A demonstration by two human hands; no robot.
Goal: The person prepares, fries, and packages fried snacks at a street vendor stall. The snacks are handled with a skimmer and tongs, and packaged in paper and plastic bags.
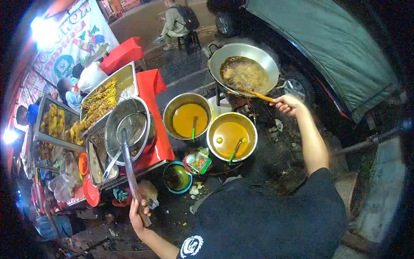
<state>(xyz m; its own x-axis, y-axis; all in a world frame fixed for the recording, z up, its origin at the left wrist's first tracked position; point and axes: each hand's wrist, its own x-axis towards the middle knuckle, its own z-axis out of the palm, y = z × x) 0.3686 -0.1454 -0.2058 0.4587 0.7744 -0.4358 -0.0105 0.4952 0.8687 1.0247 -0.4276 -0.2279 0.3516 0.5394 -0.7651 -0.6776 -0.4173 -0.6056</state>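
Observation:
My right hand [286,105] is closed round the end of a wooden stick [258,95], whose far end reaches into the bubbling oil of a large wok [269,64]. Food is frying in the dark oil. At lower left, my left hand [139,214] grips the long handle [130,172] of a strainer [131,128], which lies over a round metal pot [113,146] on the stall. Between my hands stand two metal pots of orange-yellow liquid, one [167,113] at the back and one [254,146] nearer, each with a green-handled ladle.
A tray of skewers [136,80] and a glass case [41,129] are on the red-covered stall at left. A blue-rimmed bucket [189,183] and a plastic jar [198,161] sit below the pots. A person [174,21] sits beyond the wok. A green tarp [332,52] hangs at right.

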